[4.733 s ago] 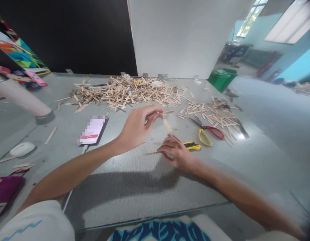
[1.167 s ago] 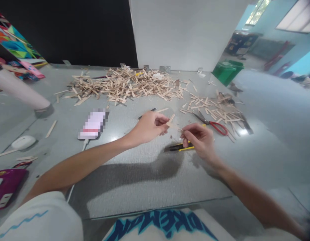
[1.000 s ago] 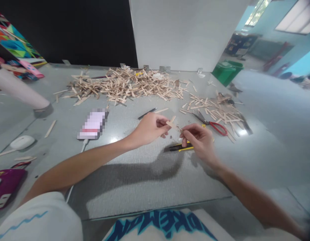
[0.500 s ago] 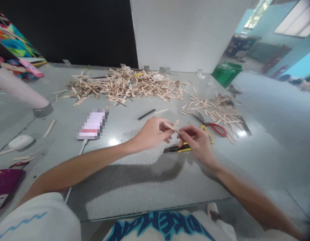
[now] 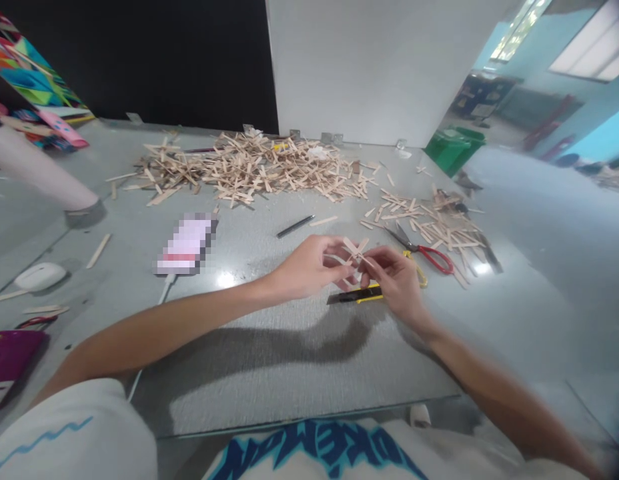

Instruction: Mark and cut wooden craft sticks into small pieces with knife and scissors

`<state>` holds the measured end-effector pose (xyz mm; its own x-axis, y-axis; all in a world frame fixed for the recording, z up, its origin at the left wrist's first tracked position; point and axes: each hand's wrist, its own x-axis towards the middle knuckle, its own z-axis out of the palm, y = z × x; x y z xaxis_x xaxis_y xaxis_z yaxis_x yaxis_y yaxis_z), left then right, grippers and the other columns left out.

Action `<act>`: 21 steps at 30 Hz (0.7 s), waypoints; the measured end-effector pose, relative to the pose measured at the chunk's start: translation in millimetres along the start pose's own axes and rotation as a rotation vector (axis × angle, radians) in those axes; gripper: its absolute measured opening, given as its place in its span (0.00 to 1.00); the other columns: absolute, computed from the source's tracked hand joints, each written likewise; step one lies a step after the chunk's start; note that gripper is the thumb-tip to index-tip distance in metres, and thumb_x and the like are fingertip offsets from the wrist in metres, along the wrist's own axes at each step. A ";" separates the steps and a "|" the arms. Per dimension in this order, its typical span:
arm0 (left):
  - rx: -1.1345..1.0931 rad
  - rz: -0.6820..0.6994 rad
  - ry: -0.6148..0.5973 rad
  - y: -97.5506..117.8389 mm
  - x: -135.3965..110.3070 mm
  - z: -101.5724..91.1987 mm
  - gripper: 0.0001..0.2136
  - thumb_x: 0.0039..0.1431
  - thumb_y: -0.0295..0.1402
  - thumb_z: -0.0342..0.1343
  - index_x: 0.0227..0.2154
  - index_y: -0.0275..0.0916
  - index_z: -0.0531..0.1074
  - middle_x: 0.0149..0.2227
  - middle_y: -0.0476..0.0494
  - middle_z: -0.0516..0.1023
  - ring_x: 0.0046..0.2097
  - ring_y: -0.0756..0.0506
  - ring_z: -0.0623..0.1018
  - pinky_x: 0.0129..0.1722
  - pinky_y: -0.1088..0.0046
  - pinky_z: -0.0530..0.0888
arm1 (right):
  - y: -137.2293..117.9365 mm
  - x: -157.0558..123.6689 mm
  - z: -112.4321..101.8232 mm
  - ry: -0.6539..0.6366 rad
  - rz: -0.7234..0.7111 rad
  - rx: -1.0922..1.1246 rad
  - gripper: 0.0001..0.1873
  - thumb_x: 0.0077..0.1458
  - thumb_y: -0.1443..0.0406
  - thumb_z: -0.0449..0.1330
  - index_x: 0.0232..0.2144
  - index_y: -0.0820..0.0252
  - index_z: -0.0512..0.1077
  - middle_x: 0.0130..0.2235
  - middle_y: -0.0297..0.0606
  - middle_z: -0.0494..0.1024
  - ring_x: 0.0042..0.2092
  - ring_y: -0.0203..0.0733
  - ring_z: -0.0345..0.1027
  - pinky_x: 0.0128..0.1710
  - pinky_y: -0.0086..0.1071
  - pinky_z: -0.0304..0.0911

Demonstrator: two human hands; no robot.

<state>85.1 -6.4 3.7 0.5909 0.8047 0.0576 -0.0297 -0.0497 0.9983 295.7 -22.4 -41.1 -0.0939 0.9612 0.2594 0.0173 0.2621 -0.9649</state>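
Above the table, small flat wooden sticks point(image 5: 357, 251) are crossed into an X. My left hand point(image 5: 314, 267) has its thumb and fingers closed at the lower-left arm of this cross. The lower-right arm is pinched between the thumb and fingers of my right hand point(image 5: 394, 277). Under the hands lies a utility knife point(image 5: 358, 294) with a black and yellow body, its blade end to the left; my right hand covers part of it. Red-handled scissors point(image 5: 429, 255) rest just beyond the right hand, with a yellow loop handle point(image 5: 420, 272) beside them.
A large heap of wooden crosses point(image 5: 259, 170) spans the table's back. Loose sticks point(image 5: 429, 220) lie to the right. A black pen point(image 5: 295, 227), a phone point(image 5: 187, 243) on a white cable, a white case point(image 5: 41, 276) and a purple object point(image 5: 14, 363) lie leftward. A green bin point(image 5: 452, 150) stands beyond.
The crossed sticks have turned, and all of the X now shows. My left fingers have shifted from the upper-left arm to the lower-left one; the right hand keeps its pinch.
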 end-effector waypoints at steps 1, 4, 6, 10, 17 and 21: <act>0.011 0.014 0.019 -0.5 0.2 0.5 0.04 0.67 0.25 0.62 0.43 0.32 0.78 0.38 0.40 0.84 0.36 0.46 0.86 0.36 0.70 0.87 | -0.6 0.0 0.0 -0.014 0.013 0.003 0.19 0.60 0.49 0.73 0.35 0.57 0.78 0.28 0.33 0.81 0.23 0.36 0.73 0.26 0.31 0.71; 0.010 0.005 0.059 -2.5 0.5 2.1 0.06 0.67 0.26 0.63 0.45 0.31 0.78 0.38 0.38 0.85 0.35 0.45 0.86 0.35 0.69 0.87 | -2.3 0.2 -0.6 -0.064 0.060 0.007 0.19 0.61 0.49 0.72 0.35 0.57 0.78 0.25 0.32 0.79 0.22 0.36 0.72 0.24 0.30 0.68; -0.004 -0.021 0.062 -4.9 0.6 2.4 0.09 0.68 0.25 0.62 0.49 0.30 0.78 0.39 0.37 0.86 0.36 0.45 0.87 0.37 0.67 0.87 | -2.7 0.4 -1.5 -0.098 0.086 0.016 0.17 0.62 0.50 0.72 0.35 0.57 0.78 0.23 0.30 0.77 0.22 0.36 0.71 0.24 0.29 0.67; -0.025 -0.047 0.084 -13.2 1.5 2.3 0.16 0.68 0.21 0.58 0.57 0.31 0.76 0.39 0.40 0.87 0.40 0.45 0.88 0.45 0.65 0.87 | -1.8 1.2 -2.7 -0.159 0.118 0.040 0.16 0.63 0.53 0.71 0.33 0.58 0.77 0.21 0.28 0.75 0.22 0.34 0.68 0.25 0.28 0.65; 0.087 0.040 0.056 -15.1 0.8 7.2 0.04 0.65 0.26 0.64 0.41 0.35 0.81 0.39 0.40 0.88 0.44 0.43 0.89 0.44 0.72 0.84 | -1.4 1.6 -1.6 -0.160 0.166 0.038 0.18 0.60 0.50 0.72 0.34 0.58 0.78 0.21 0.28 0.74 0.21 0.35 0.66 0.24 0.30 0.65; 0.171 -0.039 0.137 -8.5 -3.8 8.2 0.08 0.64 0.25 0.65 0.46 0.33 0.80 0.41 0.37 0.88 0.40 0.41 0.89 0.36 0.71 0.85 | -1.0 0.8 -0.7 -0.159 0.175 0.033 0.19 0.60 0.49 0.73 0.33 0.58 0.77 0.21 0.28 0.73 0.21 0.35 0.67 0.24 0.31 0.66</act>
<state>89.7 -13.8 -5.0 0.4738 0.8801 0.0306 0.1353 -0.1072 0.9850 296.3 -21.9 -39.9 -0.2476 0.9655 0.0810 0.0150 0.0874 -0.9961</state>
